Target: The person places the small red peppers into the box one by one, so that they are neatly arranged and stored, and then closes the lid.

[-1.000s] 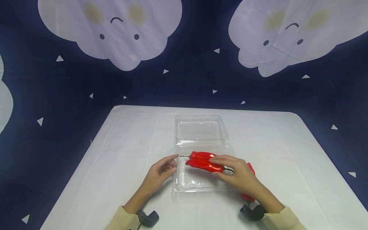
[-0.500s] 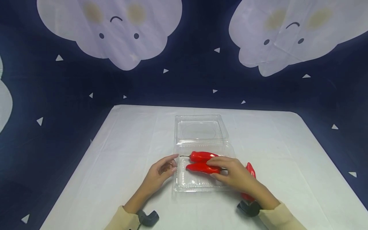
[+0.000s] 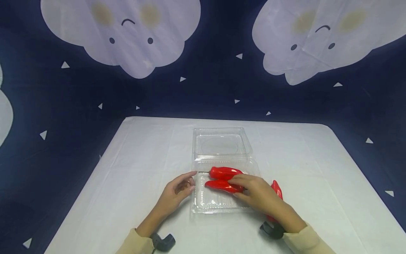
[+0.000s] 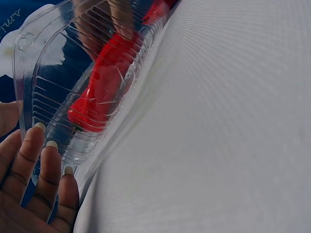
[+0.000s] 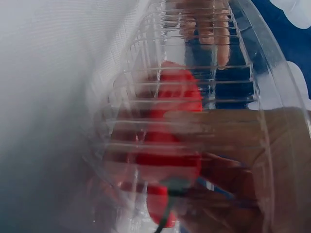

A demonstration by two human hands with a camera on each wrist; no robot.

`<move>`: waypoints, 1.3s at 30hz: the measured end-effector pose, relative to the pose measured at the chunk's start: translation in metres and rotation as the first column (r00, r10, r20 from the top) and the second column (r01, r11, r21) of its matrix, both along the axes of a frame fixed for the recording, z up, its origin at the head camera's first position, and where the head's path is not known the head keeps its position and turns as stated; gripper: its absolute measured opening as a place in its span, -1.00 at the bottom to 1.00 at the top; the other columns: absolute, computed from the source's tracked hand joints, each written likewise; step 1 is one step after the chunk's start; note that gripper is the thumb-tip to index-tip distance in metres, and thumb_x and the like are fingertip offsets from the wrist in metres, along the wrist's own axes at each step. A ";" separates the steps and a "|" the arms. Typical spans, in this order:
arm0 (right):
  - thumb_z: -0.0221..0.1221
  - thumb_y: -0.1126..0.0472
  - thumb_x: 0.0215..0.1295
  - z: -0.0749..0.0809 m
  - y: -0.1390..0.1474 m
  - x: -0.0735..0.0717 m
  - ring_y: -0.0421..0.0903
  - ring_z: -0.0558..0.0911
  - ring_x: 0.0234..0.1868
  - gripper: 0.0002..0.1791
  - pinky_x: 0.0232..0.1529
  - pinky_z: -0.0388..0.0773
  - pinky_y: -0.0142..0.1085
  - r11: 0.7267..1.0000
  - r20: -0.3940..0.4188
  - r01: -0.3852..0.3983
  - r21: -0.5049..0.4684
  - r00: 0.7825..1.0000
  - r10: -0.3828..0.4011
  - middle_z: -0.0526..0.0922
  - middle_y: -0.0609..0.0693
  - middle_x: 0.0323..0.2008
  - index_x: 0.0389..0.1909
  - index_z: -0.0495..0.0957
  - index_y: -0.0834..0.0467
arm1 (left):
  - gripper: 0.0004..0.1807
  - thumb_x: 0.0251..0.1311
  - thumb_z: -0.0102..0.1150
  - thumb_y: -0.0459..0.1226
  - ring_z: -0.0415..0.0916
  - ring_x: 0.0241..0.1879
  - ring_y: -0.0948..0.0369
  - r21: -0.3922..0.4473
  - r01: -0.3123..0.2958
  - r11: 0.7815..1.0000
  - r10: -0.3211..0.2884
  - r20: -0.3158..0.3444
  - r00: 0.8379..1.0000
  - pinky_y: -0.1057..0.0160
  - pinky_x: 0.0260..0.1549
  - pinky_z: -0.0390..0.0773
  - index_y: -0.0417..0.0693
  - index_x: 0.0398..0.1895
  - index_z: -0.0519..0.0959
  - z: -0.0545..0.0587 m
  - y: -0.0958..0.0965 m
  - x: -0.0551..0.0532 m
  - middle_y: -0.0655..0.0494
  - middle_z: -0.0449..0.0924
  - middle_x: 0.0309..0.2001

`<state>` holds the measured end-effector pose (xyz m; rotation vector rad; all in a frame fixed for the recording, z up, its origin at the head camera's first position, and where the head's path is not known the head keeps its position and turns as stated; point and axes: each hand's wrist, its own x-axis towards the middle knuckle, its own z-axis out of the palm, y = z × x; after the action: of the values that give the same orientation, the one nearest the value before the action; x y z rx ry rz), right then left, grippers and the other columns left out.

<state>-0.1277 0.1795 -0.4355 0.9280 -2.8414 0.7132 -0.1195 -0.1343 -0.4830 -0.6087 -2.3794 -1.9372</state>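
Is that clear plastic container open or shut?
Open: the lid lies folded back beyond the base, and the right hand holds a red chili pepper over the base.

Clamshell container (image 3: 219,201): clear, thin plastic; glossy, with ribbed side walls. Lid (image 3: 219,145): same clear plastic, glossy, with a smooth central panel. Red peppers (image 3: 223,173): smooth, glossy skin showing bright highlights. Table cover (image 3: 152,151): white, matt, lightly creased; a fine ridged texture shows in the left wrist view. Backdrop (image 3: 215,53): printed cloth-like sheet, creased, low sheen. Sleeves (image 3: 137,243): matt beige cloth. Wrist fittings (image 3: 164,243): smooth, dark, plastic in appearance.
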 end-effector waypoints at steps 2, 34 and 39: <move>0.57 0.17 0.04 -0.001 0.000 0.000 -0.10 0.69 0.05 -0.47 0.07 0.66 -0.07 1.000 -0.008 0.005 0.014 1.000 -0.005 0.73 -0.14 0.02 0.10 0.71 0.01 | -0.50 0.36 0.27 -0.31 0.58 -0.09 0.17 -0.003 -0.001 1.000 0.001 0.000 1.000 0.26 0.05 0.60 -0.16 0.34 0.51 -0.001 0.000 0.000 0.06 0.61 -0.13; 0.61 0.17 -0.04 0.011 0.007 0.001 -0.05 0.69 0.10 -0.43 0.04 0.67 -0.03 0.992 -0.172 0.020 -0.126 0.984 -0.042 0.72 -0.08 0.06 0.08 0.72 0.01 | -0.51 0.35 0.28 -0.30 0.59 -0.08 0.17 -0.004 -0.011 1.000 0.011 0.010 1.000 0.25 0.06 0.60 -0.06 0.34 0.53 -0.001 0.001 0.000 0.08 0.61 -0.14; 0.61 0.23 -0.05 0.016 0.011 0.001 -0.03 0.69 0.10 -0.41 0.04 0.66 -0.04 0.984 -0.191 0.024 -0.176 0.980 -0.059 0.72 -0.05 0.06 0.10 0.70 0.04 | -0.51 0.34 0.29 -0.30 0.58 -0.10 0.17 -0.005 -0.010 1.000 0.010 0.017 1.000 0.26 0.03 0.61 -0.08 0.34 0.53 0.001 0.001 0.000 0.08 0.61 -0.14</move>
<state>-0.1269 0.1900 -0.4190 0.8580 -2.5732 0.8012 -0.1197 -0.1334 -0.4818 -0.5812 -2.3928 -1.9416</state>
